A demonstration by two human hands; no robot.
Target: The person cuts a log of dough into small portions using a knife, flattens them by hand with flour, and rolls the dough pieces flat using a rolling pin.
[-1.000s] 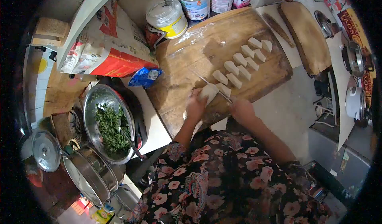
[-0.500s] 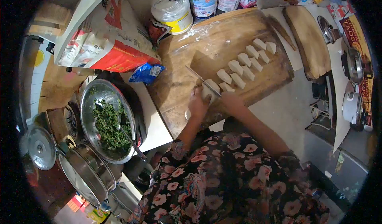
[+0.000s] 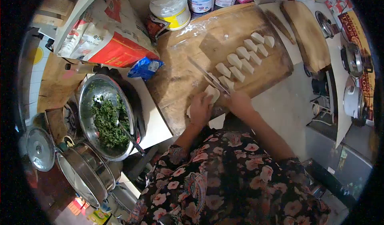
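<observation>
Gripping hand, right (image 3: 239, 104): fingers closed round the handle end of the knife (image 3: 209, 75), which they mostly cover; how the thumb sits cannot be told.
Steadying hand, left (image 3: 201, 108): fingers bent over the dough log (image 3: 213, 94), seeming to pinch it against the board (image 3: 172, 81).
Dough log place: just below the middle of the frame, near the lower edge of the board, largely hidden under the left hand.
Dough log axis: apparently lower left to upper right, pale dough showing on both sides of the hand; the cut end faces upper right, towards the blade.
Knife axis: long and straight, handle at lower right, tip towards upper left, lying roughly across the log.
Dough feel: probably soft, fairly light and easily dented, perhaps a little tacky; best held from above with curled fingers, back from the cut end.
Knife feel: likely stiff and thin, light enough for one hand; the handle is the place to hold, clear of the edge.
Cut pieces (image 3: 234, 60): two slanting rows from the centre towards the upper right, likely soft and easily squashed; lifting by the sides looks safest.
</observation>
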